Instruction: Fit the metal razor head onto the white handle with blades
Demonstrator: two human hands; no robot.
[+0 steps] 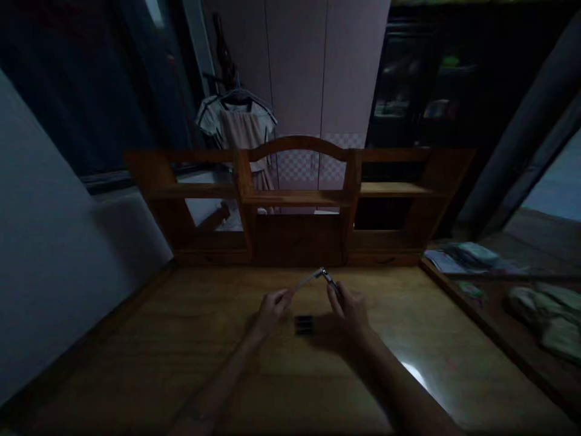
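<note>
Before the wooden shelf unit (299, 197), I pinch a pale, slim strip (307, 280) in my left hand (272, 307); my right hand (351, 307) grips a dark, slender tool (330, 280), its shiny tip at the strip's far end. My forearms (229, 367) angle inward, toward the shelf unit.

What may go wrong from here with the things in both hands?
The pale strip might slip, since the left hand grips only its near end. The dark tool in the right hand seems to meet the strip's far end and might slide off. The dark pieces on the table lie near both hands and might be knocked.
</note>
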